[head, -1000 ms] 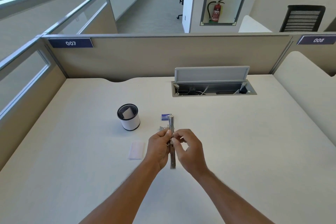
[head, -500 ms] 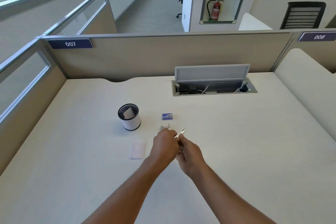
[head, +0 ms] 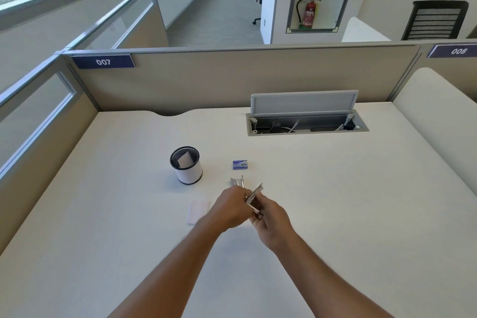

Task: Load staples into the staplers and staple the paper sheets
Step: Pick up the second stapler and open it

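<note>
A slim metal stapler (head: 254, 196) is held above the desk by both hands, its tip pointing up and to the right. My left hand (head: 229, 210) grips it from the left and my right hand (head: 271, 222) from below; most of its body is hidden by the fingers. A second metal stapler (head: 237, 181) lies on the desk just beyond my left hand. Farther back is a small blue staple box (head: 240, 165). A small stack of white paper sheets (head: 197, 212) lies flat to the left of my left hand.
A black mesh cup (head: 186, 168) with a white band holds a folded paper, left of the staple box. An open cable tray (head: 307, 125) with a raised lid sits at the back right of the white desk (head: 335, 201). Beige partitions enclose the desk.
The stapler, held long and straight a second ago, is now folded shorter and tilted right. Both hands have closed together around it. The second stapler on the desk has come into view.
</note>
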`<state>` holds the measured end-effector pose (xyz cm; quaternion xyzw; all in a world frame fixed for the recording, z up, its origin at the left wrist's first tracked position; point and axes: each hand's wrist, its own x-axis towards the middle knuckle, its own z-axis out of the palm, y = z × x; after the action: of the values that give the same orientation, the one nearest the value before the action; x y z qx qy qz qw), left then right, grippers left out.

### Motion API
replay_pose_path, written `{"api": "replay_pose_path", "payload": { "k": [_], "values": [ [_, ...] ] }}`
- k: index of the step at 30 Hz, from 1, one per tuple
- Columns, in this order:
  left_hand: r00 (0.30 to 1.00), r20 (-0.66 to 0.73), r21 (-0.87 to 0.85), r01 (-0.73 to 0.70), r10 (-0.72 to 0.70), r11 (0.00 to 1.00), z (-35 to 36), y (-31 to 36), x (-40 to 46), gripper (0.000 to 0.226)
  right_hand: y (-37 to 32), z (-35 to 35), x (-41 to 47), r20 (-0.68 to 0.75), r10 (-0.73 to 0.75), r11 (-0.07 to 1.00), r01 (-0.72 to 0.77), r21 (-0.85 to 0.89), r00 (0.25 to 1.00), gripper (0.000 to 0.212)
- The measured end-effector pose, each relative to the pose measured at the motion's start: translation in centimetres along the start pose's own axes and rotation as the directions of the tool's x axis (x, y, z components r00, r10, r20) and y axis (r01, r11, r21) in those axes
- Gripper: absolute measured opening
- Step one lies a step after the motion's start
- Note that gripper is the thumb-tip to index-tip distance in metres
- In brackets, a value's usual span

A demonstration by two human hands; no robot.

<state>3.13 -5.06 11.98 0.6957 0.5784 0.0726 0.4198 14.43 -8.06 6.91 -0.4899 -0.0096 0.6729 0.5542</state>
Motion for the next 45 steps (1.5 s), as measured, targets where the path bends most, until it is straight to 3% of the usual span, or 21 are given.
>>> {"api": "replay_pose_path", "payload": {
  "k": [5,16,23,26,29,33,36,38,45],
  "values": [
    [0.998,-0.045,-0.186,-0.053,0.046,0.981,0.6,-0.6,-0.4,0.02,-0.9,-0.3,-0.2,-0.006,-0.039,0.999,0.039,-0.031,0.999,0.023],
    [0.989,-0.139,-0.501,-0.112,0.048,0.858,1.9,-1.3,-0.3,0.038,-2.0,0.2,-0.5,0.011,-0.094,0.987,0.094,-0.13,0.996,0.019],
    [0.979,-0.166,-0.683,-0.028,-0.118,0.73,2.8,-1.7,0.2,0.015,-1.7,-0.2,0.0,-0.026,-0.128,0.979,0.122,-0.166,0.991,0.027],
    [0.967,-0.144,-0.781,0.019,-0.21,0.624,3.3,-2.0,0.4,0.009,-1.2,-0.9,0.1,-0.025,-0.162,0.933,0.145,-0.33,0.986,0.025],
    [0.933,-0.113,-0.87,0.072,-0.341,0.487,3.8,-2.5,1.0,0.009,-0.5,-1.8,-0.3,0.076,-0.234,0.743,0.228,-0.629,0.969,0.019],
    [0.896,-0.028,-0.938,0.13,-0.442,0.322,4.6,-3.2,1.5,0.018,0.6,-3.3,0.3,0.217,-0.317,0.313,0.318,-0.895,0.923,0.03],
    [0.875,0.053,-0.959,0.178,-0.481,0.22,5.4,-4.0,1.8,0.02,1.0,-4.8,1.7,0.371,-0.364,-0.045,0.382,-0.923,0.854,0.028],
    [0.865,0.098,-0.966,0.201,-0.492,0.162,5.9,-4.6,2.0,0.018,1.0,-5.8,2.7,0.474,-0.347,-0.215,0.423,-0.88,0.809,0.022],
    [0.84,0.19,-0.942,0.301,-0.508,0.146,6.7,-5.4,2.6,0.018,-0.6,-7.1,5.1,0.598,-0.296,-0.436,0.451,-0.779,0.745,0.018]
  ]
}}
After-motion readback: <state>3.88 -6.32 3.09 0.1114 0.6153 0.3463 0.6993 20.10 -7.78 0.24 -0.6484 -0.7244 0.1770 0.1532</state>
